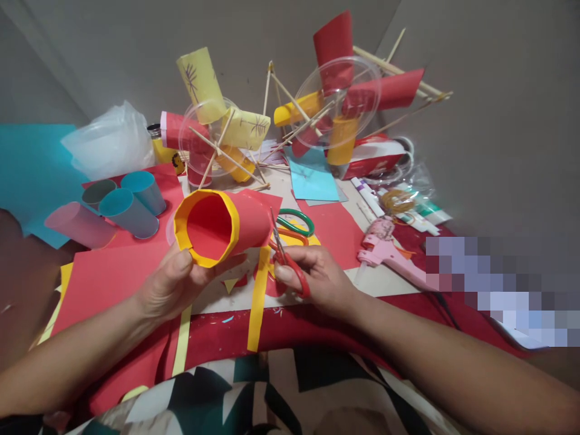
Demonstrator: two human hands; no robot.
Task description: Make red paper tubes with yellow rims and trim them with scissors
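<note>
My left hand (pixel 174 281) is closed round a red paper tube (pixel 257 220) with a folded yellow paper rim. The rim faces me, and my thumb presses on its lower edge. In my right hand (pixel 317 278) is a pair of red-handled scissors (pixel 296 275), its blades pointing up beside the tube's far end. A yellow paper strip (pixel 258 308) hangs down between my hands; where its upper end is held or attached I cannot tell. Behind my right hand lie scissors with a green handle (pixel 296 222) and an orange handle. A small yellow scrap (pixel 230 285) lies below the tube.
Blue paper tubes (pixel 129 214) and a pink tube (pixel 79 225) stand at left near a plastic bag (pixel 111 142). Two stick-and-paper wheel models (pixel 217 145) are at the back. A pink glue gun (pixel 385 251) lies at right by its cord. Red paper sheets (pixel 109 278) cover the left side.
</note>
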